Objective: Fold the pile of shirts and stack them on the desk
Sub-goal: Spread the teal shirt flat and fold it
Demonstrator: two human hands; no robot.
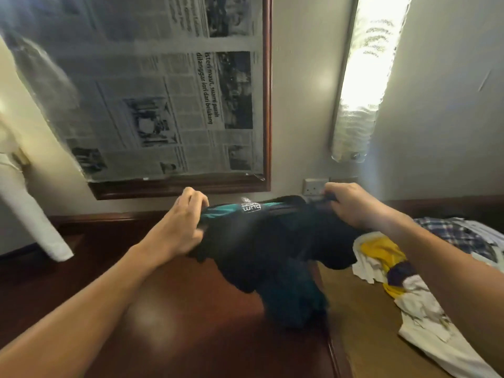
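Here, black shirt [272,241] stretched between both hands, left hand [182,225] gripping one shoulder; right hand [351,205] gripping the other

glossy dark wood desk [191,323], soft matt cloth black shirt [272,241], newspaper [163,91] paper in a wooden frame [268,105].

Black shirt [259,241] hem motion-blurred; left hand [183,223], right hand [351,205] fingertips hidden in fabric; plaid shirt [454,233], white shirt [436,343] cut by right edge; newspaper [163,105] small print illegible
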